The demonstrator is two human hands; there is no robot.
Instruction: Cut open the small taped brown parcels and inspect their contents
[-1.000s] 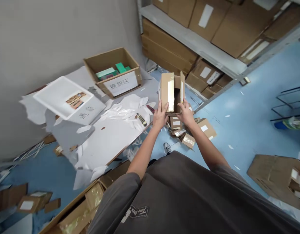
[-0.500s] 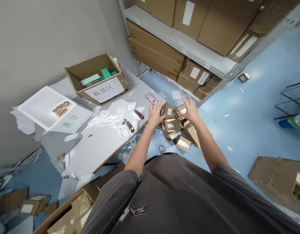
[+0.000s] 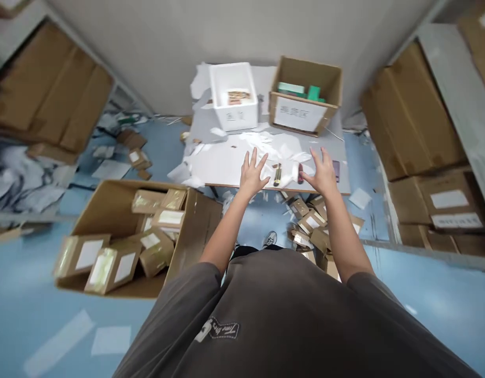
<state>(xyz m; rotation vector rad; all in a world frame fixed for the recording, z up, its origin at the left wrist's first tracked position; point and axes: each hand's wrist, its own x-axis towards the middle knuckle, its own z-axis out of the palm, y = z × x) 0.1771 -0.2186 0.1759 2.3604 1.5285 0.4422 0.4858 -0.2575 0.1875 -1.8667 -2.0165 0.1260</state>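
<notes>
My left hand [image 3: 253, 172] is held out with fingers spread and nothing in it, over the front of the white worktable [image 3: 222, 161]. My right hand [image 3: 322, 172] is also spread and holds nothing, at the table's right part. Between the two hands lie a yellow-and-black utility knife [image 3: 277, 174] and a red utility knife [image 3: 300, 173], the red one close to my right fingertips. A purple flat item [image 3: 336, 170] lies just right of that hand. White paper scraps [image 3: 262, 142] are strewn over the table beyond my fingers.
At the table's back stand a white foam box [image 3: 236, 116] and a cardboard box [image 3: 299, 113] with green packs inside. A large carton [image 3: 199, 215] of small boxes stands at left. Small cartons [image 3: 311, 221] are heaped on the floor at right. Shelves [image 3: 443, 58] flank both sides.
My view has turned left, so the table now lies straight ahead and the large carton shows fully. Both hands stay spread and empty, now before the table's front edge.
</notes>
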